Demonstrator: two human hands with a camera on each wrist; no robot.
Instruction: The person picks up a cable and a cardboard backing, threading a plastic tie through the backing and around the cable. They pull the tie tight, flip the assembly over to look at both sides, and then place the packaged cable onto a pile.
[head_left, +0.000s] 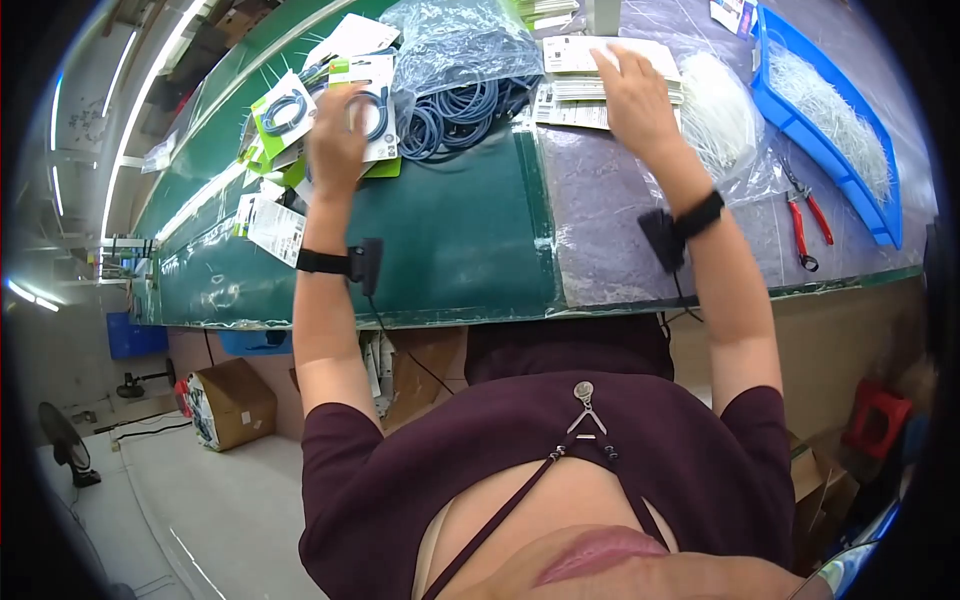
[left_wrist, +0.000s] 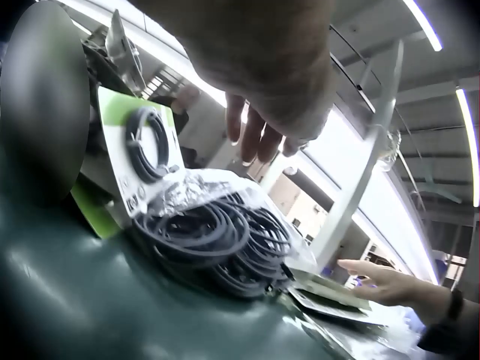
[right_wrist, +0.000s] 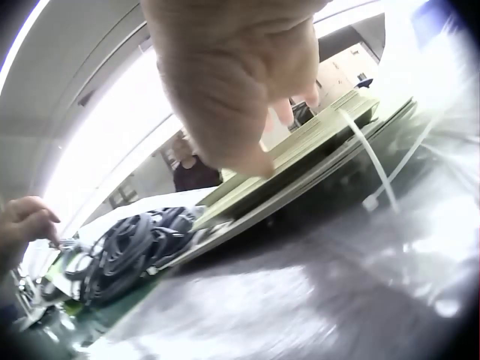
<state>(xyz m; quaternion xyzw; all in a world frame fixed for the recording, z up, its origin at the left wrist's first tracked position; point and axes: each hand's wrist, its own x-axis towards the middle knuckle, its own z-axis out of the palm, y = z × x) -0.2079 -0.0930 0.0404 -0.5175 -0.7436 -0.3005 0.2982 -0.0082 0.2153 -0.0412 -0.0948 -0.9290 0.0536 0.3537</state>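
Note:
My left hand hovers over a white-and-green card holding a coiled blue cable. In the left wrist view its fingers hang loosely above the bag of cables and hold nothing. More carded cables lie to its left, and one carded cable stands propped up. A clear bag of loose blue cable coils lies between my hands. My right hand rests flat, fingers straight, on a stack of printed cards.
A bag of white zip ties lies right of the card stack. A blue tray with more ties sits at the far right, red-handled pliers in front of it. The green mat and grey mat reach the bench edge.

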